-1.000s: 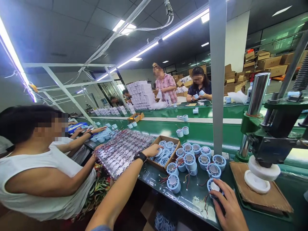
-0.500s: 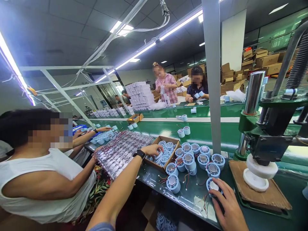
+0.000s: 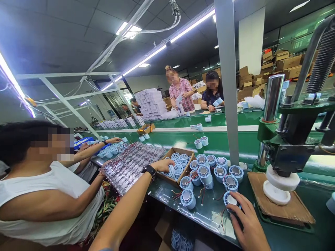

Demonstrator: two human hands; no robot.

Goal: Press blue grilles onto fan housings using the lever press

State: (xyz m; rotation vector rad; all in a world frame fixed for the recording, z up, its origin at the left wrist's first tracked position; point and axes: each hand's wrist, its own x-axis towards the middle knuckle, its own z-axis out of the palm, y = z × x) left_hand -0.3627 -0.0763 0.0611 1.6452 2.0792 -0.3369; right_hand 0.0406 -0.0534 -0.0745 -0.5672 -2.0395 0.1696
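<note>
My left hand (image 3: 162, 165), with a dark watch on its wrist, reaches into a cardboard box (image 3: 188, 174) of light-blue plastic rings (image 3: 178, 169). Its fingers are bent together on a ring at the box's near left side; the fingertips are partly hidden. My right hand (image 3: 247, 218) curves its thumb and fingers around a light-blue round motor-like housing (image 3: 231, 200) with a silvery disc on top. That housing stands upright on the bench, its thin wires trailing by the thumb. Several similar housings (image 3: 204, 171) stand close together between the box and my right hand.
A press (image 3: 288, 157) with white round pads stands at right over a cardboard sheet (image 3: 303, 209). A grey post (image 3: 227, 87) rises behind the housings. At left, a co-worker in a white top (image 3: 52, 195) sits by a tray of metallic parts (image 3: 131, 164). Other people work across the green line.
My left hand has lowered and moved slightly left onto the rings, its fingers closing. My right hand stays around the same housing. The view has shifted slightly.
</note>
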